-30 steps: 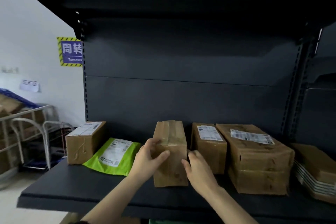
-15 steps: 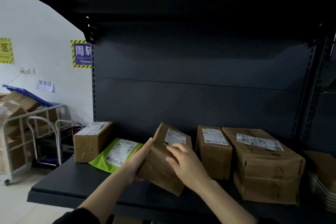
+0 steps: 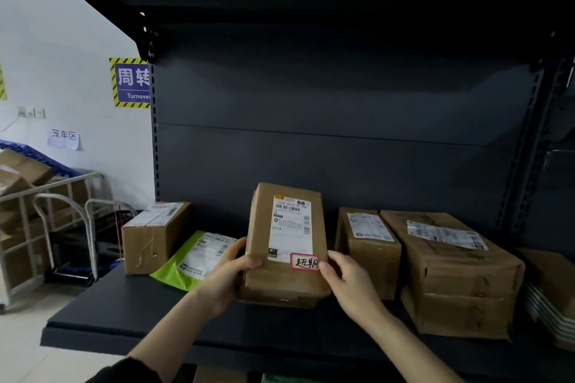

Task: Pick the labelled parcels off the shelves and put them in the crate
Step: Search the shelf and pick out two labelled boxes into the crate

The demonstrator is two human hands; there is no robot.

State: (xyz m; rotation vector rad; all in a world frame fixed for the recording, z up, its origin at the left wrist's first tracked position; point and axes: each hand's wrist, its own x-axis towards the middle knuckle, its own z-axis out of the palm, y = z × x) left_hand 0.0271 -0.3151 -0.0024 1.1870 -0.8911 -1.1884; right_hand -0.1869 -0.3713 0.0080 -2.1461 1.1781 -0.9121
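1. At about 9 o'clock from the held parcel, past the end of the shelf, a metal cart [image 3: 46,196] loaded with cardboard boxes stands on the floor. No crate is in view, so I cannot tell how many parcels are already in one.
2. On the shelf [image 3: 124,314], also at 9 o'clock, sits a small box [image 3: 152,236] with a label on top. A green bag [image 3: 199,255] lies flat against its 4 o'clock side, label up. Neither has been picked.
3. The left hand [image 3: 230,277] grips the parcel's left edge. Its thumb curls over the top face and its fingers are hidden beneath.
4. The parcel [image 3: 286,246] is in the middle, tipped with its labelled face toward the camera. A red-bordered sticker [image 3: 305,262] sits at its 5 o'clock corner. Its lower end is close to the shelf, but I cannot tell whether they touch.
5. The right hand [image 3: 348,280] grips the right edge, its thumb just beside the sticker.
6. At 3 o'clock stand a narrow box [image 3: 370,246] and a large box [image 3: 451,274], side by side and both labelled.
7. My judgement is that one parcel is in hand but not yet carried off. Taking it to the crate is left to do, and four more labelled items wait on this shelf.
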